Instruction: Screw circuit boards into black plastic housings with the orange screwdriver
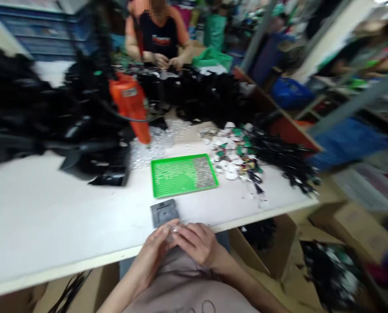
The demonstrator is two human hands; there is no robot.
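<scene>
My left hand and my right hand meet at the near edge of the white table, fingers pinched together around a small clear or shiny piece that is too blurred to name. Just beyond my fingertips lies a small grey square plate. Farther out sits a green tray holding several small silvery parts at its right side.
An orange power tool hangs over clear small parts. Black cables are heaped left and across the back. White and green pieces lie right of the tray. Another person works at the far side. Cardboard boxes stand on the floor at right.
</scene>
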